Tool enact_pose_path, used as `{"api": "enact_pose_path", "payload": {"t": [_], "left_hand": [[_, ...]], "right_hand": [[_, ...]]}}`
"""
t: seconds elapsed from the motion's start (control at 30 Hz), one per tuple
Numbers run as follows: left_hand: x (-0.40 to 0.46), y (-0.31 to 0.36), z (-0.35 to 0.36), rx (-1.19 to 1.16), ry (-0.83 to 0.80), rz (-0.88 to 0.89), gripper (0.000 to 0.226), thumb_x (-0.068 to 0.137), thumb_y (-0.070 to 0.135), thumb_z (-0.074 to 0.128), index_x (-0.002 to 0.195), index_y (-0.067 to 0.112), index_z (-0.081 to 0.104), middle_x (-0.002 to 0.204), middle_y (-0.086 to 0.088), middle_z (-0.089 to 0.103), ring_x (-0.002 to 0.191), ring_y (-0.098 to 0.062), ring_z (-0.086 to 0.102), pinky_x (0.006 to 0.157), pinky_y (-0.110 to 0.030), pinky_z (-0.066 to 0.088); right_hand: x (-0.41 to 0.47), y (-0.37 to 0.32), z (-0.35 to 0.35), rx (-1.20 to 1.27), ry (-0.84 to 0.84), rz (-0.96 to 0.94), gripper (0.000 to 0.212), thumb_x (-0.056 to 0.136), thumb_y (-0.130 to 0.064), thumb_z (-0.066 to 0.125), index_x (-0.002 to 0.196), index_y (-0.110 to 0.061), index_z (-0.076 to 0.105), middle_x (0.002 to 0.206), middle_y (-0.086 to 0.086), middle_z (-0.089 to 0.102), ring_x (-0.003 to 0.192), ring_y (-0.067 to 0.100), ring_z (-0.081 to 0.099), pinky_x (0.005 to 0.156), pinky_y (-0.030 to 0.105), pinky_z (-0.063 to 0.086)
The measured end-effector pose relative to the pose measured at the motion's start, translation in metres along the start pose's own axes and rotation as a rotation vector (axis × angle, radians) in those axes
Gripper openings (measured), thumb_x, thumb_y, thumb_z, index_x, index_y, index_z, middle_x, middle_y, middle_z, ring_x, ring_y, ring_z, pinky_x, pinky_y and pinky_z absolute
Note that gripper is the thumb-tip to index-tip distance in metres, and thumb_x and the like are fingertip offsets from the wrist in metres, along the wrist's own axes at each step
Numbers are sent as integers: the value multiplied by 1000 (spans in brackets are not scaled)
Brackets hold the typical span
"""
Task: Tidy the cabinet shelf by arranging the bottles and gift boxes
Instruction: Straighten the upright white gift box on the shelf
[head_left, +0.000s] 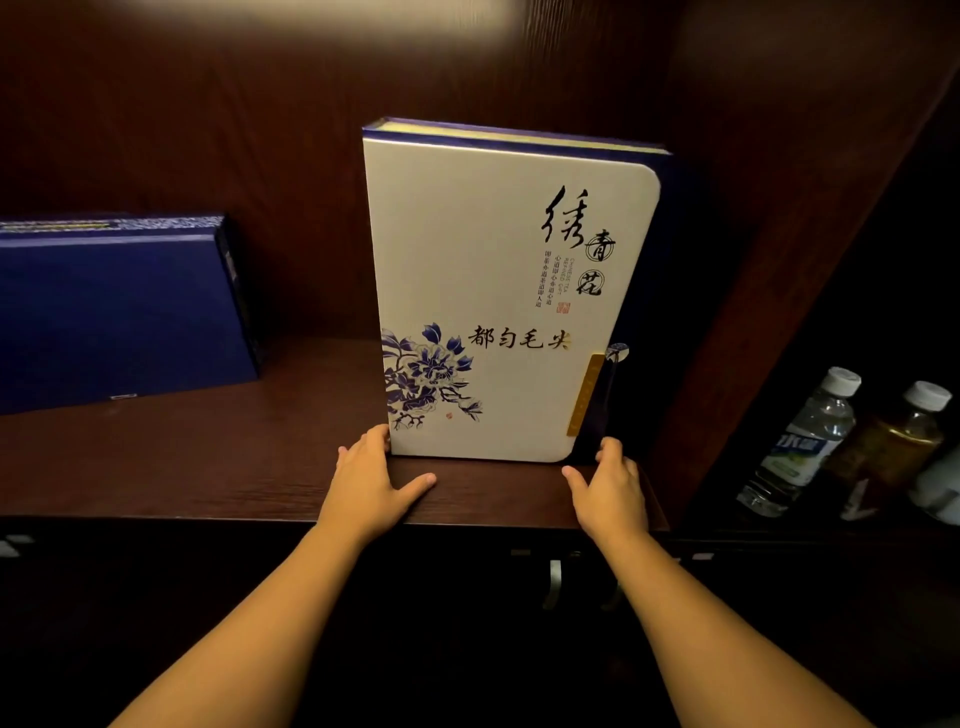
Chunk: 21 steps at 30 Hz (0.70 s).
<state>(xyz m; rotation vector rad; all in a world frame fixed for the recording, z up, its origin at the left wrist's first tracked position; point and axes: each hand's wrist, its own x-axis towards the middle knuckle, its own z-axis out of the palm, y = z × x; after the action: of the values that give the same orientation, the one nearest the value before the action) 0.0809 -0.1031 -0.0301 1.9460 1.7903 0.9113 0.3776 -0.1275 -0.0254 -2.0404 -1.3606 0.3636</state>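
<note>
Nearest, below the shelf front, two metal cabinet handles (555, 582) catch a little light on dark doors. Above them the dark wood shelf (208, 457) runs smooth and faintly grained, its front edge straight.

Both hands rest on that shelf at the foot of the white tea gift box (498, 301). The left hand (371, 480) lies with fingers straight, tips touching the box's lower left corner, thumb spread along the wood. The right hand (608, 488) has relaxed fingers against the box's lower right edge, by the dark blue spine; neither hand is curled round anything.

The box stands upright on its short end, a flat matte rectangle with a rounded white flap, blue peony print, black calligraphy, gold lettering and a small round clasp. Its right side sits near the cabinet's side panel (769, 291); its back is close to the rear wall.

To the left, well apart across bare shelf, a navy gift box (114, 312) leans tilted backward.

Beyond the panel, in the right-hand compartment, a clear water bottle (805, 441) and an amber drink bottle (898, 441) stand side by side, both white-capped.
</note>
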Motion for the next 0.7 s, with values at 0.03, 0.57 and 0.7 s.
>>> {"api": "enact_pose_path", "payload": {"t": [0.03, 0.57, 0.7], "left_hand": [[-3, -1, -1, -10, 2, 5, 87, 71, 61, 77, 138, 22, 38, 129, 0, 57, 125, -23, 50, 119, -53, 10], [-34, -17, -13, -144, 5, -38, 88, 67, 62, 79, 135, 27, 37, 128, 6, 63, 130, -26, 49, 121, -52, 10], [-38, -14, -15, -153, 21, -36, 84, 70, 58, 80, 135, 25, 39, 129, 5, 63, 133, -28, 45, 121, -52, 15]], "right_hand": [[-3, 0, -1, -3, -3, -1, 55, 91, -37, 67, 134, -16, 41, 134, 13, 50, 112, 33, 58, 78, 39, 49], [-32, 0, -11, -13, -112, -44, 60, 95, -29, 62, 145, -12, 32, 138, 16, 48, 122, 33, 50, 92, 40, 45], [-36, -1, -14, -14, -111, -63, 63, 95, -29, 62, 146, -9, 31, 138, 16, 50, 125, 34, 49, 96, 42, 45]]}}
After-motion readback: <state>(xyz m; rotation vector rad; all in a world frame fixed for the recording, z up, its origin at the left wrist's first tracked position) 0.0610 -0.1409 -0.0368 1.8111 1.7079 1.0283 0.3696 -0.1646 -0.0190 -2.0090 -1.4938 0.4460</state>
